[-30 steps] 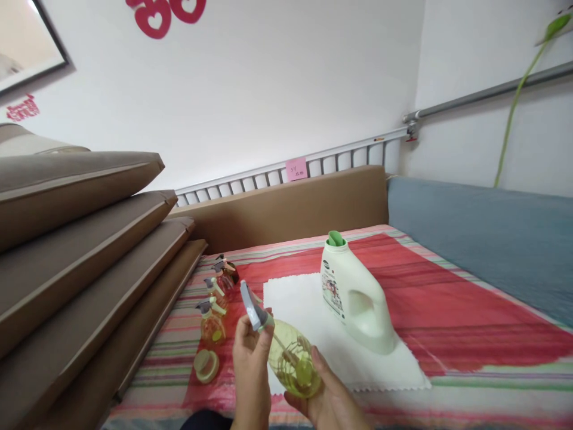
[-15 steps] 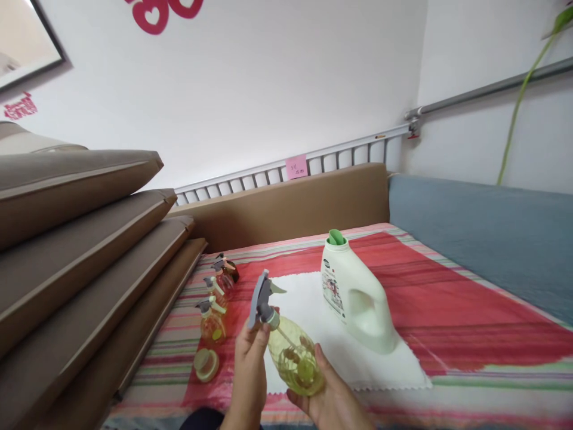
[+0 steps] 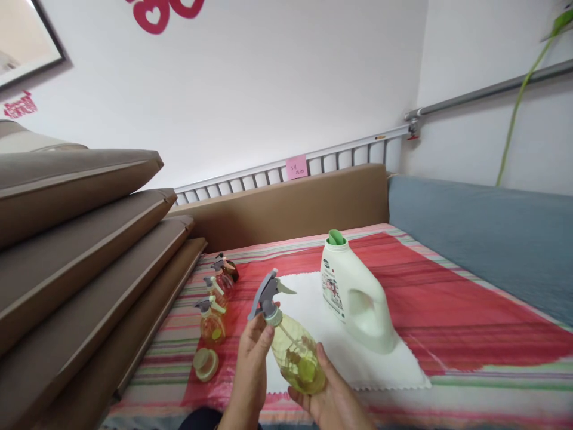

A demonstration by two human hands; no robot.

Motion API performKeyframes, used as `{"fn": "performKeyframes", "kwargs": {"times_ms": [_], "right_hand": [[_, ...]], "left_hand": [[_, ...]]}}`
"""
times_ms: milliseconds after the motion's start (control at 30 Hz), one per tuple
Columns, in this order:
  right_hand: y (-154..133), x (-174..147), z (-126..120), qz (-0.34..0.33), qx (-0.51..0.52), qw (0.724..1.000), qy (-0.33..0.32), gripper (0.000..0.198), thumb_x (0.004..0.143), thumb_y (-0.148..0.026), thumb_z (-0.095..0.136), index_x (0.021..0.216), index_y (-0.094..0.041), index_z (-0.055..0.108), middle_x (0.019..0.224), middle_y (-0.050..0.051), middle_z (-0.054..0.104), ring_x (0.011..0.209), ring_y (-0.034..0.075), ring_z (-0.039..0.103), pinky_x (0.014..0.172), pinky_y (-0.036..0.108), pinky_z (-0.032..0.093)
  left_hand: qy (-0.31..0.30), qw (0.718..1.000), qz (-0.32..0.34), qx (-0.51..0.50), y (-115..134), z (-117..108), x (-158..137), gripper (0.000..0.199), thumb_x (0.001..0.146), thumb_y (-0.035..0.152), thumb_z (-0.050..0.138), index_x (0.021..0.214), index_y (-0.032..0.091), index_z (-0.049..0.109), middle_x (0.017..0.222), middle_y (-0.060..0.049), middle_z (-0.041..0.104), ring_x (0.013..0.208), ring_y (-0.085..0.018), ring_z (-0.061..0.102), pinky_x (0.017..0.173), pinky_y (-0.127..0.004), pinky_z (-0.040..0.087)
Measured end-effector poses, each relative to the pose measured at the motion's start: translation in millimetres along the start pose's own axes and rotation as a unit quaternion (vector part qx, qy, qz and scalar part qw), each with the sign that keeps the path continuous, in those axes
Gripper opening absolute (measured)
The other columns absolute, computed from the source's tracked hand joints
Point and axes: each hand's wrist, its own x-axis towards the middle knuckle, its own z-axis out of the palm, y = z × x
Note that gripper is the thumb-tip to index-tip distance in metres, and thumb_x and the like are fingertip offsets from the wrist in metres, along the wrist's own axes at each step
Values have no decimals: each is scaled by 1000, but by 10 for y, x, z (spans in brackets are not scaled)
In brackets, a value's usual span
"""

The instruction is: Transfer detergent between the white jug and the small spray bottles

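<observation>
Turned more side-on since the earlier frame, the grey plastic trigger head point(image 3: 268, 295) aims its pale lever point(image 3: 286, 289) toward four o'clock. Its rounded, translucent yellow-green bottle point(image 3: 290, 352) sits tilted in both hands, white plastic jug point(image 3: 353, 298) at its two o'clock. Left hand point(image 3: 251, 361) pinches the collar point(image 3: 274, 316) at eleven; right hand point(image 3: 333, 397) cups the base at five. Probably light, stiff, slick if wet; collar and base seem the surest holds.

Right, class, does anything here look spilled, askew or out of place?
The jug stands uncapped, green spout showing, while a round lid lies apart beside the spray bottles: slightly odd. The left hand and right hand hold a yellow bottle tilted. No spill shows.
</observation>
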Motion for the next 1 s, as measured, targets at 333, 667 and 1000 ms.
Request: {"fn": "performKeyframes", "kwargs": {"times_ms": [333, 667, 1000], "right_hand": [[51, -4, -4, 21, -8, 1000, -4, 50, 77, -46, 65, 118, -22, 48, 104, 7, 70, 81, 21, 67, 66, 31, 50], [104, 21, -112, 42, 10, 999, -5, 49, 76, -46, 67, 114, -20, 52, 99, 8, 72, 82, 22, 67, 66, 32, 50], [32, -43, 19, -13, 21, 1000, -19, 38, 79, -44, 63, 110, -22, 60, 108, 4, 69, 90, 18, 64, 74, 30, 50]], "left_hand": [[7, 1000, 25, -14, 84, 40, -16, 32, 67, 26, 75, 97, 18, 68, 92, -6, 72, 88, -18, 65, 83, -30, 48], [-40, 999, 29, 8, 121, -72, 38, 24, 65, 25, 76, 87, 20, 71, 93, -4, 71, 99, -22, 62, 90, -33, 44], [-81, 995, 14, 61, -336, -71, -125, 74, 50, 40, 82, 114, 18, 52, 114, -15, 62, 106, -31, 58, 91, -41, 45]]}}
